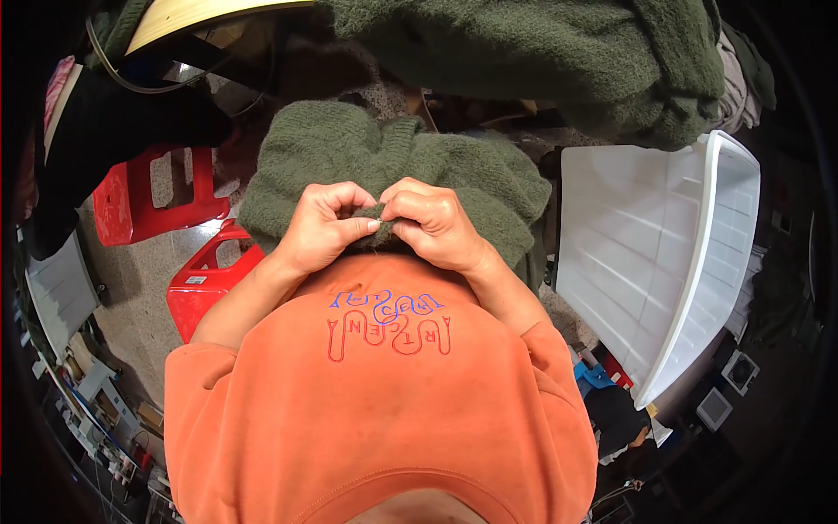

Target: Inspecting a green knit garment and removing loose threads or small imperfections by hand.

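A dark green knitted garment [471, 170] lies bunched over my lap, with a ribbed band running near its middle. My left hand [327, 223] pinches a small fold of this knit between thumb and forefinger. Close beside it, my right hand [436, 225] grips the same fold, its fingers curled and the fingertips almost meeting those of the left. Whether a needle or thread sits between the fingertips is too small to tell. Both forearms rest near my orange shirt.
More green knitwear [559, 52] is heaped ahead, beside a yellow curved edge [188, 17]. Red plastic stools [161, 196] stand at the left. A large white plastic bin [633, 236] is on the right. Farther right on the floor is a small boxy device [740, 371].
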Demonstrator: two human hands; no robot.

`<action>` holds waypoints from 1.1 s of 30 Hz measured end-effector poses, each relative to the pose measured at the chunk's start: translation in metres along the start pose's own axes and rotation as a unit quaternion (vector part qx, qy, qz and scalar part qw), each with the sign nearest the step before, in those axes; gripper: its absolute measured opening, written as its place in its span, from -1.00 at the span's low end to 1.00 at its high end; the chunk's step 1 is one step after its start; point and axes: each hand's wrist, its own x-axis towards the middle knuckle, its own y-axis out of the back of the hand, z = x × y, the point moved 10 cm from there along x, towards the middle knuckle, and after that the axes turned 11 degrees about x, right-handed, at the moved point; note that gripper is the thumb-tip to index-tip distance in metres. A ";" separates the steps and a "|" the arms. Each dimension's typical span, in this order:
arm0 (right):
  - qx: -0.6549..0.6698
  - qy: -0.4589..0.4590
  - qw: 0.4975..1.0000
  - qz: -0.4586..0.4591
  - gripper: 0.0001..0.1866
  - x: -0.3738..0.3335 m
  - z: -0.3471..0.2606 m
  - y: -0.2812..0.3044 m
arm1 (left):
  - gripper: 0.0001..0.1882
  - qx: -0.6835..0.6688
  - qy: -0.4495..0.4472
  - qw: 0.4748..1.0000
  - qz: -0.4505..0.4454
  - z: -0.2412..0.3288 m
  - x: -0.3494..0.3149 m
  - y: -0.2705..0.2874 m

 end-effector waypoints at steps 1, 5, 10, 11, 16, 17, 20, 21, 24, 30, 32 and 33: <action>0.015 0.008 1.000 -0.003 -0.82 0.000 -0.001 0.000 | -0.90 0.000 0.001 1.000 0.000 0.000 -0.001 -0.001; 0.013 -0.006 1.000 0.007 -0.84 0.000 0.000 0.000 | -0.91 0.019 -0.025 0.999 0.025 0.010 -0.003 0.004; 0.100 -0.185 0.977 0.042 -0.86 -0.008 0.033 0.002 | -0.91 0.072 -0.075 0.992 0.068 0.021 -0.006 0.005; 0.100 -0.185 0.977 0.042 -0.86 -0.008 0.033 0.002 | -0.89 0.132 -0.118 0.979 0.096 0.029 -0.009 0.007; 0.051 -0.153 0.987 0.023 -0.85 -0.007 0.035 -0.001 | -0.84 0.211 -0.193 0.946 0.151 0.040 -0.017 0.007; 0.051 -0.153 0.987 0.023 -0.85 -0.007 0.034 -0.001 | -0.84 0.221 -0.206 0.940 0.158 0.044 -0.019 0.007; 0.010 -0.134 0.990 0.036 -0.84 -0.008 0.026 0.002 | -0.84 0.232 -0.232 0.928 0.175 0.053 -0.022 0.007; -0.012 -0.104 0.993 0.052 -0.84 -0.007 0.020 0.005 | -0.83 0.232 -0.246 0.923 0.185 0.057 -0.024 0.008; -0.080 -0.043 0.993 0.081 -0.83 -0.008 0.005 0.007 | -0.83 0.231 -0.256 0.917 0.201 0.062 -0.027 0.009; -0.318 0.132 0.929 0.134 -0.80 -0.012 -0.031 -0.005 | -0.85 0.201 -0.249 0.920 0.224 0.060 -0.026 0.015; -0.342 0.146 0.919 0.134 -0.81 -0.012 -0.033 -0.007 | -0.85 0.173 -0.230 0.930 0.226 0.052 -0.025 0.017; -0.342 0.145 0.919 0.134 -0.81 -0.012 -0.033 -0.007 | -0.85 0.146 -0.211 0.940 0.227 0.047 -0.024 0.018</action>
